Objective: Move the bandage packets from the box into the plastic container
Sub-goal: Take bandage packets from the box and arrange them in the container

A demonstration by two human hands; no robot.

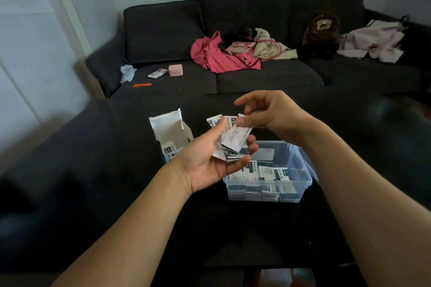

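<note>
Head view: the left hand [210, 158], palm up, cups a fanned stack of bandage packets [229, 140] above the near-left rim of the plastic container [300, 170]. The right hand [270, 112] pinches the top packet's upper edge between thumb and forefinger, other fingers spread. More packets lie flat inside the container, filling its near half; the far half stands free. The opened box [171, 134] stands upright just left of the hands. Dark table surface [105, 170] lies bare around both.
</note>
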